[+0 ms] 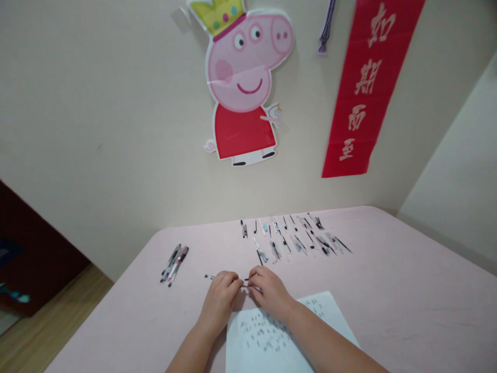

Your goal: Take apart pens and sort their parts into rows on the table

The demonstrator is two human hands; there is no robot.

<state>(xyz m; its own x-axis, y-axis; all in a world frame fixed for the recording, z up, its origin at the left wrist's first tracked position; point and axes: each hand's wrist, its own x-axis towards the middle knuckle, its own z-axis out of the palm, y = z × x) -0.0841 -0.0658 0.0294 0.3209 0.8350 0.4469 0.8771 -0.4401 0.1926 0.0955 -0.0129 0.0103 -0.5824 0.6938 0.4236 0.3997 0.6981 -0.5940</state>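
Observation:
My left hand (221,295) and my right hand (269,291) are close together above the near middle of the table, both with fingers pinched. Between their fingertips runs a thin dark pen piece (244,285), gripped from both sides; the fingers hide most of it. Just left of my left hand, a small dark-ended pen part (207,276) shows on the table. A white sheet of paper (248,357) with handwritten marks lies under my right wrist and forearm.
A bundle of whole pens (174,265) lies at the left of the pink table (407,290). Toward the back, several pen parts (298,243) are spread in rough rows. Behind stands a wall with a cartoon pig cutout (244,132) and a red banner (349,124).

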